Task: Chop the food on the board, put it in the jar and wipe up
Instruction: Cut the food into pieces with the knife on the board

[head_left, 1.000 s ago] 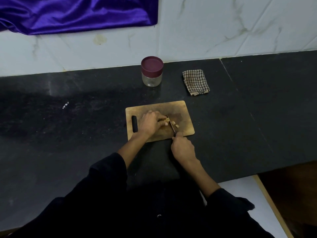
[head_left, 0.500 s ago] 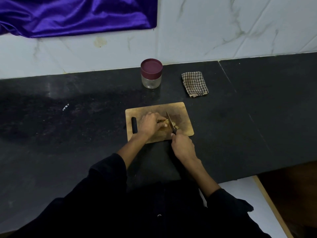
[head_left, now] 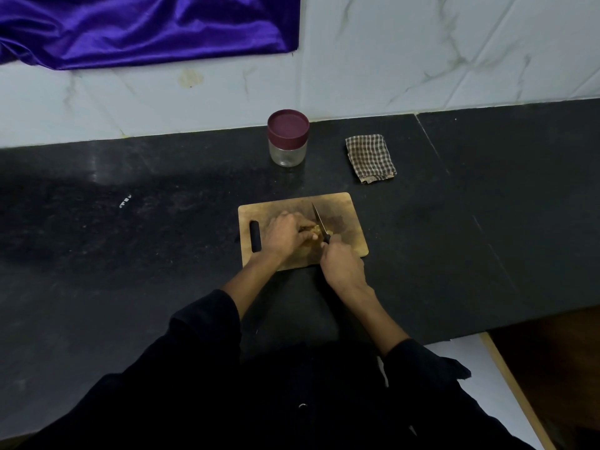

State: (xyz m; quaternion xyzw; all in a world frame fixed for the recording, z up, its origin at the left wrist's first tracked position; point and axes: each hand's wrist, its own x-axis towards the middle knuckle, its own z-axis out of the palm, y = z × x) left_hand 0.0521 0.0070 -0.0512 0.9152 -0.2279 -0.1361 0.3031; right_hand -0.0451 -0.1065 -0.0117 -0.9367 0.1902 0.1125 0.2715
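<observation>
Wooden chopping board (head_left: 349, 219) flat on the dark tabletop (head_left: 487, 222), near its front edge, long side running left to right, a dark slot handle (head_left: 255, 236) at its left end. Left hand (head_left: 285, 235) on the board's middle, knuckles up, fingers curled over a small yellowish piece of food (head_left: 313, 229) and pinning it down — grip clamped on the food. Right hand (head_left: 342, 264) just beside it at the board's front edge, fingers wrapped tight round the handle of a knife (head_left: 319, 222) — grip clamped on the knife. Blade dark and narrow, tip pointing away toward the wall, tilted slightly left, edge down against the right side of the food, right next to the left fingertips. A few pale cut bits touching the blade on its right; too small to count.

Behind the board, well apart from it, a clear jar (head_left: 288, 147) standing upright with a maroon lid (head_left: 288, 126) on top; contents not discernible. To the jar's right, a folded brown-and-white checked cloth (head_left: 370, 157) lying flat on the tabletop, apart from both jar and board.

White marble-veined wall (head_left: 422, 53) along the back. Shiny purple fabric (head_left: 146, 27) hanging over its upper left. Dark sleeves (head_left: 207, 352) pushed up both forearms.
</observation>
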